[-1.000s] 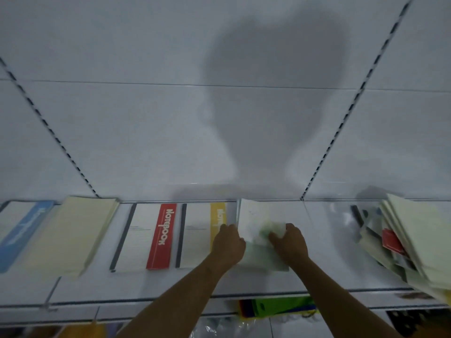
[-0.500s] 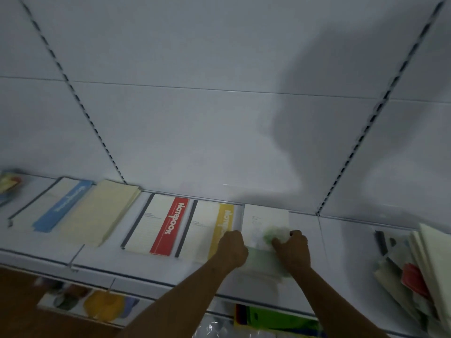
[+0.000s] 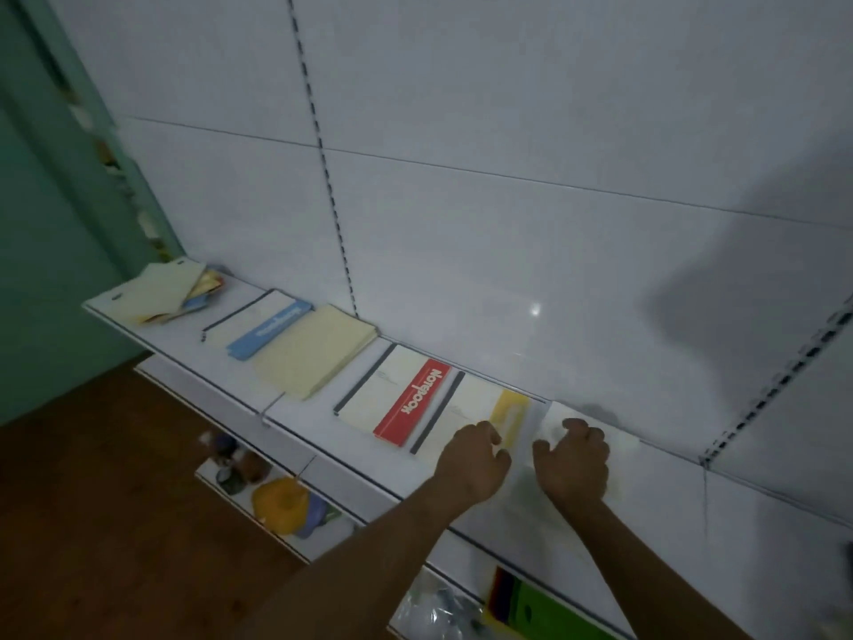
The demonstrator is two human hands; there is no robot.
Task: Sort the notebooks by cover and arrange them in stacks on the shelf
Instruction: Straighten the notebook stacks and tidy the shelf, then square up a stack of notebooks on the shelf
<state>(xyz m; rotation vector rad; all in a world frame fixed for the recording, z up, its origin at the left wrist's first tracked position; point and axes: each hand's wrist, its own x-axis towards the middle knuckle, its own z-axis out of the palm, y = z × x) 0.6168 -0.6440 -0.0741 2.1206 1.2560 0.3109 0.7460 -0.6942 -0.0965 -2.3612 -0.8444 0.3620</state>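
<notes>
On the white shelf (image 3: pixel 318 438) notebooks lie side by side: a blue-banded one (image 3: pixel 270 327), a cream stack (image 3: pixel 318 351), a red-banded "Notebook" (image 3: pixel 417 401) and a yellow-banded one (image 3: pixel 507 413). To the right of these lies a pale white-green notebook (image 3: pixel 621 442), blurred. My right hand (image 3: pixel 572 461) rests on it with loosely curled fingers. My left hand (image 3: pixel 471 459) hovers at its left edge, beside the yellow-banded notebook, with fingers apart and nothing in them.
A mixed pile of notebooks (image 3: pixel 161 293) sits at the shelf's far left end. On the lower shelf are a yellow object (image 3: pixel 279 503) and a green folder (image 3: pixel 544 612). A teal wall stands on the left above a wooden floor.
The view has swung left, so the pile at the right is out of sight. My hands have drawn apart and loosened on the pale notebook.
</notes>
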